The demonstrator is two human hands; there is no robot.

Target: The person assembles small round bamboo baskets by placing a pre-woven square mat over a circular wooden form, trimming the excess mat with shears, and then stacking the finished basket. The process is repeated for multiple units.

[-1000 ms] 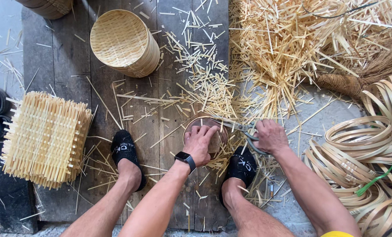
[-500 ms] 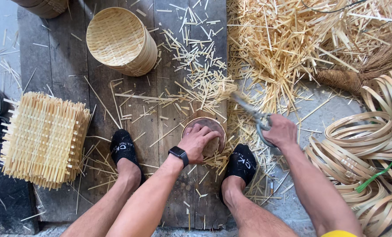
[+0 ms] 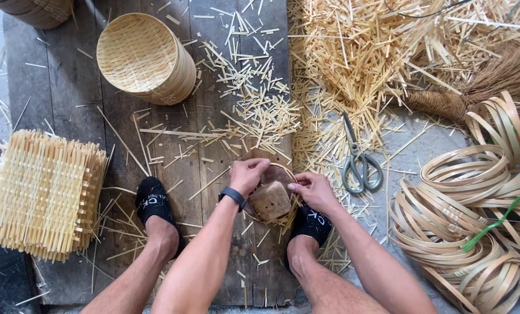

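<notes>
Head view: both hands now meet on the small round woven piece (image 3: pixel 270 200) that sits on a wooden block on the plank floor (image 3: pixel 225 70), between the person's two black shoes. The left hand (image 3: pixel 248 174) curls over the piece's far left rim, fingers bent and pressing down on the edge. The right hand (image 3: pixel 313 189), which half a second ago was out to the right with the scissors (image 3: pixel 359 160), has let them go and come back; its fingertips are pressed together on the near right rim. The scissors lie shut on the strewn bamboo offcuts (image 3: pixel 353 64) just beyond the right hand, touching nothing that the hands hold. That reads as cutting set aside for the moment and two-handed shaping of the rim taken up, as a judgement only.

Well beyond the left hand stands a finished round basket (image 3: pixel 143 58) on its side. Far out to the left of the left hand lies a stack of square woven mats (image 3: pixel 41 195). Out past the right hand, coils of bamboo hoops (image 3: pixel 475 215) are tied with a green strip (image 3: pixel 504 212), and a straw broom (image 3: pixel 481 87) rests above them.
</notes>
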